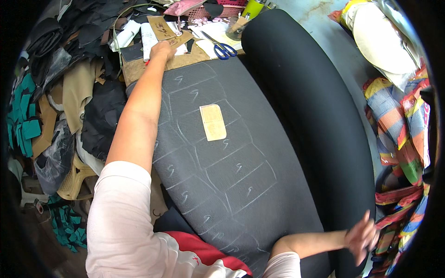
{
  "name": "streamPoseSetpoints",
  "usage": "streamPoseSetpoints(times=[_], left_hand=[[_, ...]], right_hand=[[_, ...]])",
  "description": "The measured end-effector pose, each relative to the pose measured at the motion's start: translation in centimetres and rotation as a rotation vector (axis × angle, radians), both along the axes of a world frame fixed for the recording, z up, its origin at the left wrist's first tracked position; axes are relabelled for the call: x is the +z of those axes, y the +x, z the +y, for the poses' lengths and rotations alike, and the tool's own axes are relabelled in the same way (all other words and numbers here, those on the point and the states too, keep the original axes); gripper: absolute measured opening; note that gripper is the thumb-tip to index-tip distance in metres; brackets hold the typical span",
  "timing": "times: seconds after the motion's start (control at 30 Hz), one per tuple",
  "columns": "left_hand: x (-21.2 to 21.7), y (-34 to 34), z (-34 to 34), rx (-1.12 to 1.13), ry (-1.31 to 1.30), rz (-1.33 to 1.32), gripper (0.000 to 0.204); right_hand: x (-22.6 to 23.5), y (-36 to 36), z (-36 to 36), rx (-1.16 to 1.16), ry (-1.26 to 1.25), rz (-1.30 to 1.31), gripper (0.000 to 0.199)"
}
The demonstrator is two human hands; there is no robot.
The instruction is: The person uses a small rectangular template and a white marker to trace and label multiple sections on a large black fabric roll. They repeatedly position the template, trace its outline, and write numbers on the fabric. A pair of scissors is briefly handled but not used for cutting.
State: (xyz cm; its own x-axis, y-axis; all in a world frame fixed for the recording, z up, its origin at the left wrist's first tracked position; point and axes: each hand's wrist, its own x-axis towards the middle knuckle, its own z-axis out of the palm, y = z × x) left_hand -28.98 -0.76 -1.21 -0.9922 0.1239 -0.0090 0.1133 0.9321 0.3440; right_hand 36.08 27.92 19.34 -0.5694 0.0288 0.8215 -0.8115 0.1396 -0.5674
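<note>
My left arm stretches to the far end of the table, where my left hand (162,50) rests beside brown card templates (161,28). Its fingers are curled, and what they hold, if anything, is hidden. A small red thing (147,63) shows just beside the wrist. Over the black fabric roll (320,97) at the right, my right hand (362,238) is slightly blurred, with fingers apart and nothing in it. Grey-black sheet material (264,199), marked with chalk outlines, covers the table. On it lies a tan template (213,122) with rounded corners.
Blue-handled scissors (224,50) lie on the table's far end, near a jar (235,30) and a pink basket (197,13). Dark fabric scraps (99,111) and a yellow plastic stool (78,178) crowd the left. Colourful woven sacks (391,116) line the right side.
</note>
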Motion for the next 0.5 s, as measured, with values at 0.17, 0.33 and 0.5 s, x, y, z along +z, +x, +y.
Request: streamPoseSetpoints(times=[0.17, 0.33, 0.5], left_hand=[[-0.8, 1.4, -0.8, 0.036, 0.172, 0.195, 0.067], [-1.6, 1.4, -1.4, 0.038, 0.267, 0.29, 0.094], [-0.8, 0.2, -1.8, 0.126, 0.659, 0.017, 0.103]], right_hand=[[5.3, -1.0, -8.0, 0.51, 0.843, -0.085, 0.012], [4.5, -0.2, -9.7, 0.346, 0.556, 0.705, 0.016], [5.1, -0.3, -9.6, 0.121, 0.628, 0.556, 0.011]])
